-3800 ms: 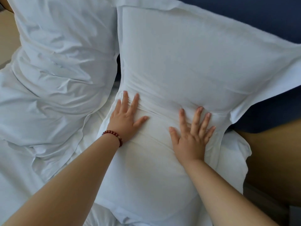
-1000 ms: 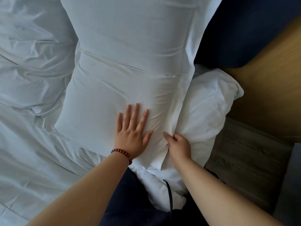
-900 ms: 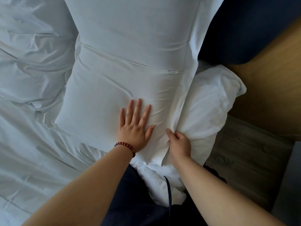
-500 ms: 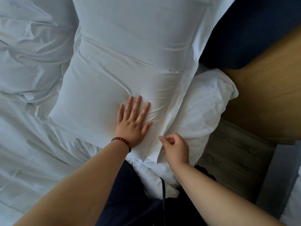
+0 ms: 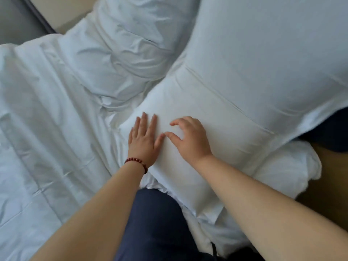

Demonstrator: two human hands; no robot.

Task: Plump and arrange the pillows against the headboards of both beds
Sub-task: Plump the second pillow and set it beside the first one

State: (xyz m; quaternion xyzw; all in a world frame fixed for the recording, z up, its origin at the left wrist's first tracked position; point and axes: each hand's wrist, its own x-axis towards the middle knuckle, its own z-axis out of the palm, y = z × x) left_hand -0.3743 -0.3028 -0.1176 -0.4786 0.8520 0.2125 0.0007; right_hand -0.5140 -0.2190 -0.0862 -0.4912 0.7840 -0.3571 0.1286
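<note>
A large white pillow [image 5: 244, 76] leans up toward the dark blue headboard [image 5: 331, 129] on the right side of the bed. My left hand [image 5: 144, 140], with a red bead bracelet on its wrist, lies flat and open on the pillow's lower left part. Beside it, my right hand [image 5: 190, 137] rests on the same pillow with its fingers spread and slightly curled, holding nothing. A second, more crumpled white pillow [image 5: 130, 51] lies to the upper left. Another white pillow [image 5: 286, 174] sticks out underneath on the right.
Rumpled white bedding [image 5: 43, 119] covers the mattress on the left. My knee in dark blue cloth [image 5: 154, 223] presses on the bed's edge. A wooden surface [image 5: 333, 194] lies at the right. Grey floor [image 5: 17, 17] shows at top left.
My right hand has let go of the pillowcase's right edge and moved left onto the pillow's face next to my left hand. The view has swung left, so more bedding shows.
</note>
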